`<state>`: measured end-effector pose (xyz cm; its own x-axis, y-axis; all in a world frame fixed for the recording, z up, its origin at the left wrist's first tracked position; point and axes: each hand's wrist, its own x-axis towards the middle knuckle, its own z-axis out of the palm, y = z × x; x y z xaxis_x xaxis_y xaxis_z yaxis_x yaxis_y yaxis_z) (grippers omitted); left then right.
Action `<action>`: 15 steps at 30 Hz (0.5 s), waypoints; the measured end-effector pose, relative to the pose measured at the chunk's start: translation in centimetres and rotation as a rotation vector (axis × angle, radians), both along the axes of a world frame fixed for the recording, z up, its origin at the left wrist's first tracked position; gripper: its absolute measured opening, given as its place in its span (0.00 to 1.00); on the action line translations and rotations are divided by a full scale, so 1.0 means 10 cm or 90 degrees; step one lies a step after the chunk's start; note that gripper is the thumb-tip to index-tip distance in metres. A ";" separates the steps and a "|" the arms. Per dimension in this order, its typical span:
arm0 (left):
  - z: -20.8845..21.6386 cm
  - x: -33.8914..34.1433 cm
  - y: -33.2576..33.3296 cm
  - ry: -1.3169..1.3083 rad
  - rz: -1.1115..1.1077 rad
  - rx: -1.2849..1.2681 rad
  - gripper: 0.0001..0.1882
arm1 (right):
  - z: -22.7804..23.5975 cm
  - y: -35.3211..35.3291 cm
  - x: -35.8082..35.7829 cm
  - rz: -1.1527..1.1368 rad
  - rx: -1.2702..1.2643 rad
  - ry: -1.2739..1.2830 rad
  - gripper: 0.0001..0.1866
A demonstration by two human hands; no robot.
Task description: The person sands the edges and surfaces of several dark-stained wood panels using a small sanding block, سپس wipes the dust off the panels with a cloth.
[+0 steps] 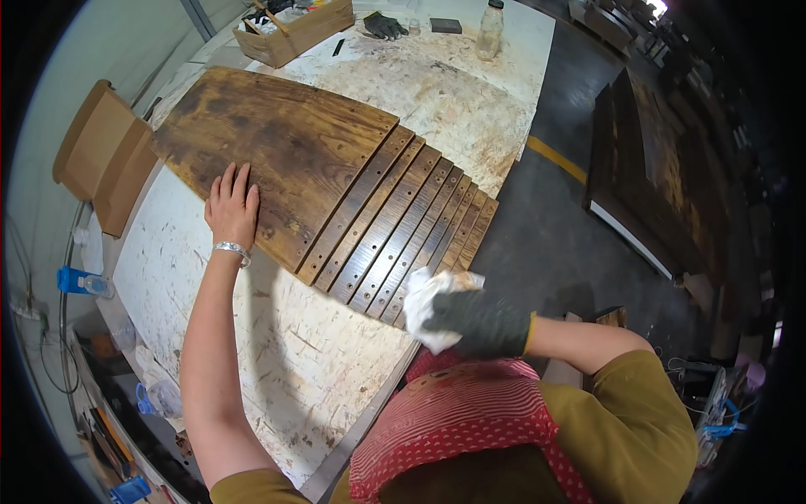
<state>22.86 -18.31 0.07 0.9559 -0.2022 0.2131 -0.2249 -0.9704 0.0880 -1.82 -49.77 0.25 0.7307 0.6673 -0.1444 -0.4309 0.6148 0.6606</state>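
Several dark brown wooden boards (285, 143) lie overlapped like steps on the stained white worktable, their drilled ends fanned toward the lower right. My bare left hand (232, 206) rests flat on the near edge of the top board, fingers stretched out, a silvery bracelet at the wrist. My right hand (483, 323) wears a dark glove with a yellow cuff. It is closed round a crumpled white cloth (426, 307) beside the near corner of the lowest boards. The glove and cloth hide that corner, so I cannot tell whether the cloth touches the wood.
An open cardboard box (105, 160) stands at the table's left edge. At the back are a box of odds and ends (306, 34), a dark glove (384, 26), a dark block (446, 25) and a glass jar (489, 32). More dark panels (646, 160) stand on the right.
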 end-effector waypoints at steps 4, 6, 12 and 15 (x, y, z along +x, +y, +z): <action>-0.04 0.02 0.03 -0.011 -0.004 -0.001 0.27 | 0.16 -1.05 0.05 0.193 1.355 0.653 0.11; -0.05 0.02 0.04 -0.021 -0.004 0.026 0.27 | 0.07 -1.54 0.25 0.177 1.739 0.682 0.12; -0.04 0.03 0.05 -0.012 -0.008 0.035 0.27 | -0.39 -1.04 0.34 -0.043 1.550 0.607 0.21; -0.04 0.02 0.05 -0.018 -0.009 0.039 0.28 | -0.39 -0.88 0.29 -0.084 1.510 0.713 0.23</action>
<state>23.11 -17.77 -0.37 0.9467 -0.2293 0.2263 -0.2401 -0.9705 0.0213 1.05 -58.61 -3.67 0.9577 0.2248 0.1797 0.2587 -0.9459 -0.1959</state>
